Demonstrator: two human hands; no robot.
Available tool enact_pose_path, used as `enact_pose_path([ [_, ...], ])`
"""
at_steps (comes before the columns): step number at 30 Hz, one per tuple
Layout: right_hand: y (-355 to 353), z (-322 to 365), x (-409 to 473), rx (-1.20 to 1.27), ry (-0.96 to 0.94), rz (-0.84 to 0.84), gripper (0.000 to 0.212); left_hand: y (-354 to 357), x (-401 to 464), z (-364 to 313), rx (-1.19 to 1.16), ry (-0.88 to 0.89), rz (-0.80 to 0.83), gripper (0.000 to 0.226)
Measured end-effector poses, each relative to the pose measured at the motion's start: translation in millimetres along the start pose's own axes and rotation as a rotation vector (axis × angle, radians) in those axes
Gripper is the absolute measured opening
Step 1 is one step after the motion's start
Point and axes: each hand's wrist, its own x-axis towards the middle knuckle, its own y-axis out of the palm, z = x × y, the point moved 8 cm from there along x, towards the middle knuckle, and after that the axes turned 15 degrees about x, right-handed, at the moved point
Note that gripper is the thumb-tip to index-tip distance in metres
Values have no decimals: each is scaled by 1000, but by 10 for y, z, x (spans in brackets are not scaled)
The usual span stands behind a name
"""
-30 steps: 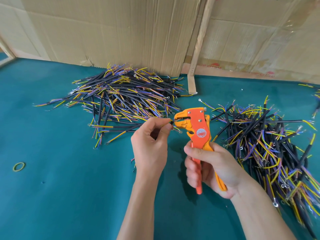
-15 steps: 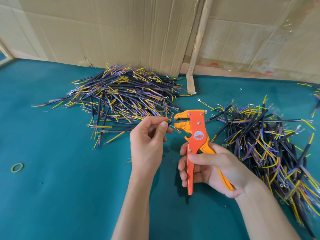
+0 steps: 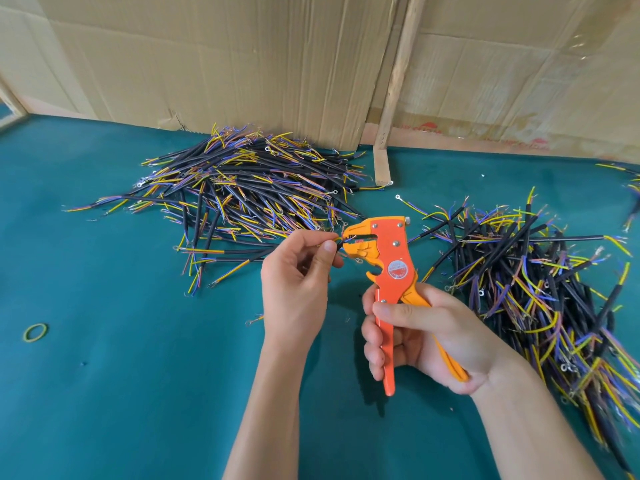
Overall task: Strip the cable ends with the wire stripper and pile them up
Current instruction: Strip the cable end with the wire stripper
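Observation:
My right hand point(image 3: 419, 336) grips the handles of an orange wire stripper point(image 3: 389, 268), held upright with its jaws pointing left. My left hand point(image 3: 296, 285) pinches a short black cable point(image 3: 338, 242) between thumb and fingers, and the cable's end sits in the stripper's jaws. Most of that cable is hidden by my fingers. A big pile of black cables with yellow, blue and brown wire ends point(image 3: 242, 192) lies behind my left hand. A second pile of the same cables point(image 3: 540, 289) spreads to the right of my right hand.
The table has a teal cloth top point(image 3: 138, 393). Cardboard sheets point(image 3: 225, 64) and a wooden slat point(image 3: 391, 98) stand along the back. A yellow-green rubber band point(image 3: 35, 332) lies at the left. A few more cables point(image 3: 632, 188) lie at the far right edge.
The stripper's handles have spread apart after being squeezed together. My left hand has shifted slightly right, bringing the cable end into the jaws.

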Motion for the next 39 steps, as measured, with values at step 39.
enact_pose_path([
  [39,-44,-70,42,6,13,-123,26,-22,5,7,130,39,28,16],
])
